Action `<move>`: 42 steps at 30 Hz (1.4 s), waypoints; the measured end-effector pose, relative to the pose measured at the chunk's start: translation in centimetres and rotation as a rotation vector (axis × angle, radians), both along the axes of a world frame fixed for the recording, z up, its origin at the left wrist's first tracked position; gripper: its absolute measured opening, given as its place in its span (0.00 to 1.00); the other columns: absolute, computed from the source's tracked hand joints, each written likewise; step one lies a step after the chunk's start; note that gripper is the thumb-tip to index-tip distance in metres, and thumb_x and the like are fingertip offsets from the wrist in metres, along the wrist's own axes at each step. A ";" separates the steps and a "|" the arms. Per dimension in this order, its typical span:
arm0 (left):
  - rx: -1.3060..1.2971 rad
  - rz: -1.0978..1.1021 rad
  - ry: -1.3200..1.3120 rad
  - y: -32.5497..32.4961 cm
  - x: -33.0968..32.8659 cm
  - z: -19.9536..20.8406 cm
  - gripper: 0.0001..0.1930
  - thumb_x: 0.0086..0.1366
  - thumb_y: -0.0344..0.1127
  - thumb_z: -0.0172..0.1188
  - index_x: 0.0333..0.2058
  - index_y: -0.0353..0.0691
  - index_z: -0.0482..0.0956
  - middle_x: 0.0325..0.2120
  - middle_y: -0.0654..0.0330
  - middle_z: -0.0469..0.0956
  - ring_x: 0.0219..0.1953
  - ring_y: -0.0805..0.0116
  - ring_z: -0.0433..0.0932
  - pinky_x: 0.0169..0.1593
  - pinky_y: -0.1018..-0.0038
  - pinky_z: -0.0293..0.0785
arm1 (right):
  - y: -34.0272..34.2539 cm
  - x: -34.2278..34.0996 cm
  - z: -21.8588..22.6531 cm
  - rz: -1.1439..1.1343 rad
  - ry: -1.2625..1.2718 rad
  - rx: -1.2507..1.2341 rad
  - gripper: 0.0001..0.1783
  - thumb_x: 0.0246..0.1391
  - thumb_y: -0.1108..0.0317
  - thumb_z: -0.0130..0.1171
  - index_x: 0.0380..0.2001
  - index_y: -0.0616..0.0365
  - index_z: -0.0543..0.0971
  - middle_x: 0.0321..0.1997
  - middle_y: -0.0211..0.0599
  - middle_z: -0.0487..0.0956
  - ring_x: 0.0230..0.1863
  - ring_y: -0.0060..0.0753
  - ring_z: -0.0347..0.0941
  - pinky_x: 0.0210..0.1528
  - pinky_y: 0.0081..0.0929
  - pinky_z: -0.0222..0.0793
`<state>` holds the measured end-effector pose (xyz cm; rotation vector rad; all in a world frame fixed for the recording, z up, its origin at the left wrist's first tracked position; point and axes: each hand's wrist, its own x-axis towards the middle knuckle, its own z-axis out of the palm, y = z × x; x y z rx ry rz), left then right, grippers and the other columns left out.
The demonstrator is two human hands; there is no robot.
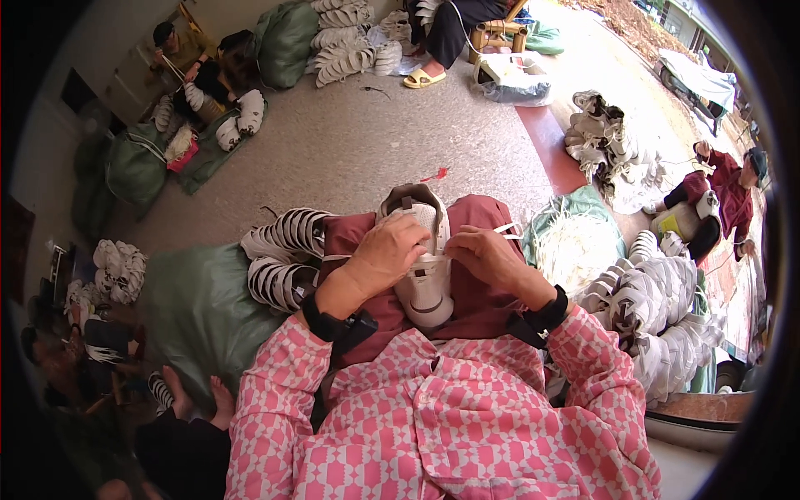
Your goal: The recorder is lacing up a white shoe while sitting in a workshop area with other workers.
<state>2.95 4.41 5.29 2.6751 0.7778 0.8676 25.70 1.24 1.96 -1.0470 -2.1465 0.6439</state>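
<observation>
A pale beige shoe upper (425,302) rests between my thighs, its rounded end toward me. My left hand (385,254) is closed on the shoe's left edge, fingers bent over its opening. On the opposite edge, my right hand (487,257) pinches with thumb and forefinger. A white shoelace (510,228) loops out beside that hand and seems to run into the grip; the fingertips partly hide it. Beside my left thigh lie stacked shoe uppers (287,262) with dark and white bands.
A green sack (196,312) stands at my left. To my right are a bundle of white laces (575,242) on green sacking and a heap of white shoe uppers (658,308). Other people sit around with more uppers, one in yellow slippers (425,77) ahead.
</observation>
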 end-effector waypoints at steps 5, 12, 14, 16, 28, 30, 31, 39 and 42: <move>-0.265 -0.017 -0.026 1.4 1.6 -1.0 0.06 0.55 0.27 0.63 0.32 0.35 0.77 0.26 0.55 0.73 0.30 0.60 0.74 0.37 0.69 0.71 | 0.1 0.6 0.0 0.009 0.042 -0.099 0.06 0.53 0.70 0.58 0.31 0.60 0.81 0.31 0.42 0.80 0.34 0.47 0.77 0.37 0.35 0.71; -0.566 0.010 -0.063 1.5 2.1 -0.9 0.05 0.53 0.27 0.62 0.29 0.33 0.79 0.26 0.57 0.74 0.28 0.67 0.76 0.35 0.72 0.72 | 0.6 1.4 0.3 -0.029 0.196 -0.545 0.08 0.55 0.70 0.58 0.33 0.64 0.81 0.25 0.33 0.79 0.26 0.22 0.73 0.30 0.24 0.68; -0.566 0.014 -0.064 1.6 2.1 -1.1 0.05 0.53 0.27 0.62 0.29 0.33 0.80 0.26 0.58 0.74 0.28 0.67 0.76 0.34 0.73 0.72 | 0.8 1.2 0.6 -0.040 0.208 -0.604 0.08 0.55 0.70 0.58 0.33 0.64 0.82 0.24 0.30 0.79 0.26 0.19 0.71 0.29 0.23 0.67; -0.559 0.014 -0.065 1.7 2.2 -1.2 0.06 0.52 0.27 0.63 0.29 0.33 0.80 0.26 0.57 0.74 0.28 0.67 0.76 0.34 0.72 0.72 | 1.0 0.9 0.8 -0.042 0.186 -0.649 0.08 0.53 0.70 0.59 0.32 0.64 0.82 0.24 0.29 0.78 0.25 0.18 0.71 0.27 0.21 0.67; -0.455 -0.036 0.005 2.0 1.9 -1.5 0.06 0.51 0.29 0.64 0.29 0.34 0.81 0.25 0.56 0.75 0.30 0.62 0.77 0.36 0.70 0.72 | 1.8 0.3 3.1 -0.221 -0.175 0.003 0.16 0.45 0.68 0.68 0.39 0.58 0.79 0.36 0.39 0.78 0.38 0.42 0.77 0.39 0.34 0.71; -0.485 -0.036 -0.008 1.9 1.9 -1.5 0.06 0.51 0.29 0.64 0.29 0.35 0.81 0.26 0.55 0.75 0.32 0.60 0.77 0.37 0.70 0.72 | 2.5 0.5 4.5 -0.133 -0.150 -0.115 0.25 0.38 0.68 0.72 0.43 0.55 0.77 0.41 0.42 0.75 0.46 0.50 0.74 0.46 0.40 0.69; -0.516 -0.033 -0.024 1.9 1.9 -1.5 0.06 0.51 0.29 0.63 0.29 0.35 0.81 0.27 0.55 0.76 0.33 0.59 0.78 0.38 0.69 0.73 | 3.0 0.6 4.3 -0.007 -0.176 -0.068 0.24 0.37 0.68 0.72 0.41 0.55 0.78 0.40 0.41 0.76 0.44 0.49 0.75 0.44 0.39 0.70; -0.449 -0.050 0.015 1.9 2.1 -1.6 0.06 0.52 0.30 0.62 0.29 0.36 0.82 0.31 0.55 0.76 0.36 0.59 0.77 0.41 0.69 0.72 | 5.5 0.8 3.9 0.245 -0.262 -0.087 0.17 0.37 0.65 0.72 0.32 0.56 0.78 0.36 0.39 0.76 0.38 0.46 0.76 0.37 0.36 0.70; -0.427 -0.038 0.023 1.9 2.1 -1.8 0.05 0.53 0.29 0.62 0.29 0.36 0.81 0.31 0.57 0.76 0.35 0.61 0.76 0.40 0.70 0.71 | 5.4 1.0 3.8 0.252 -0.196 -0.086 0.17 0.38 0.62 0.72 0.30 0.56 0.77 0.34 0.37 0.75 0.35 0.45 0.76 0.36 0.36 0.69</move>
